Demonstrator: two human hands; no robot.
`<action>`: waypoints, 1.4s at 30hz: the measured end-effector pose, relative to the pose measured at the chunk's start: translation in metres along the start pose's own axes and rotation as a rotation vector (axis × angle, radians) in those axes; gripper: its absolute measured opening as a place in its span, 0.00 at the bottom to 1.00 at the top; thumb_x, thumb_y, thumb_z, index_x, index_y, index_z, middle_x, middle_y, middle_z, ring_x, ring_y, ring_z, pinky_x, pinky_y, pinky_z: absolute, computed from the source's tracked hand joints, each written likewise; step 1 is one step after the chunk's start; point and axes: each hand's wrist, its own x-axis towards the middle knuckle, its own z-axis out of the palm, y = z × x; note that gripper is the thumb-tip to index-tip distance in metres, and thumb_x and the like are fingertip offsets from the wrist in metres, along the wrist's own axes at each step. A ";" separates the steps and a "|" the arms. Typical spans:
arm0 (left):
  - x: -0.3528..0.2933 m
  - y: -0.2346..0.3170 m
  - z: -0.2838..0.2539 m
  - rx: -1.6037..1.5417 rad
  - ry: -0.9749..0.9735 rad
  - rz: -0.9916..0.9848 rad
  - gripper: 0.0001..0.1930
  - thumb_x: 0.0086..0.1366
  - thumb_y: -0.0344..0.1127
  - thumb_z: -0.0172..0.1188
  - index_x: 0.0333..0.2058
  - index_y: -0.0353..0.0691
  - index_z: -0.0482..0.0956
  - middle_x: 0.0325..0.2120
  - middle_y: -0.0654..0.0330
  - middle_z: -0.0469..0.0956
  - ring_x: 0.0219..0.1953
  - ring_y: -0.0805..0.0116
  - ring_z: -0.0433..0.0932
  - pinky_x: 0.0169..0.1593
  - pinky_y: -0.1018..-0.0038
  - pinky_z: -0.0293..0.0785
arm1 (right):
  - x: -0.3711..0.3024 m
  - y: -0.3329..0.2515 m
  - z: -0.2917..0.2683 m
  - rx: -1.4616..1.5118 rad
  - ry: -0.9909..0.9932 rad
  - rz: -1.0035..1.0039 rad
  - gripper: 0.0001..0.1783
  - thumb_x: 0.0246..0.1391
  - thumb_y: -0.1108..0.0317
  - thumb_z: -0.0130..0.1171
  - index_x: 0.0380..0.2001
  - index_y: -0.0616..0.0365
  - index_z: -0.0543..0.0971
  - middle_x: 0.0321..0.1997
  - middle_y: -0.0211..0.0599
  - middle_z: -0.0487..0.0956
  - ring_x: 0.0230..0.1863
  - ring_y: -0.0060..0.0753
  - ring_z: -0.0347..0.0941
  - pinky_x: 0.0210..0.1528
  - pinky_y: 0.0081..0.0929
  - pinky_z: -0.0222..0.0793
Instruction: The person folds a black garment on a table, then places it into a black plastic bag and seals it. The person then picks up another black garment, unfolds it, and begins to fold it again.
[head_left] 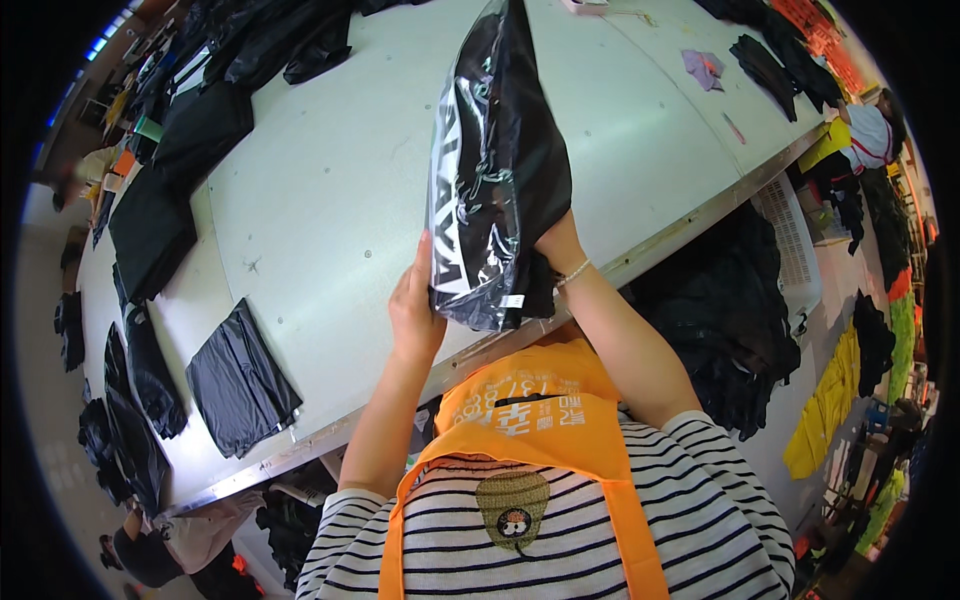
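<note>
Upright above the table's near edge is a folded black garment (541, 150) with a shiny clear plastic bag (494, 215) over its left side, large white lettering showing through. My left hand (415, 300) is closed on the bag's lower left edge, fingers pointing up. My right hand (562, 240), with a beaded bracelet at the wrist, grips the garment's right side; its fingers are hidden behind the black cloth. How far the garment sits inside the bag I cannot tell. A flat folded black garment (242, 380) lies on the table to the left.
The pale table (330, 200) has a metal-trimmed near edge. Black garments (200, 130) are piled along its far left. A purple cloth (703, 69) and a pen-like item (734, 128) lie at right. Below the edge is a black clothing heap (715, 310). Other people are nearby.
</note>
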 end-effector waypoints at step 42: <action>0.075 0.032 0.011 0.373 -0.413 0.163 0.45 0.46 0.48 0.70 0.60 0.37 0.61 0.53 0.48 0.67 0.53 0.52 0.69 0.60 0.59 0.60 | -0.069 -0.022 -0.009 0.923 -0.114 1.097 0.15 0.63 0.65 0.47 0.47 0.64 0.73 0.42 0.34 0.77 0.43 0.29 0.76 0.51 0.30 0.73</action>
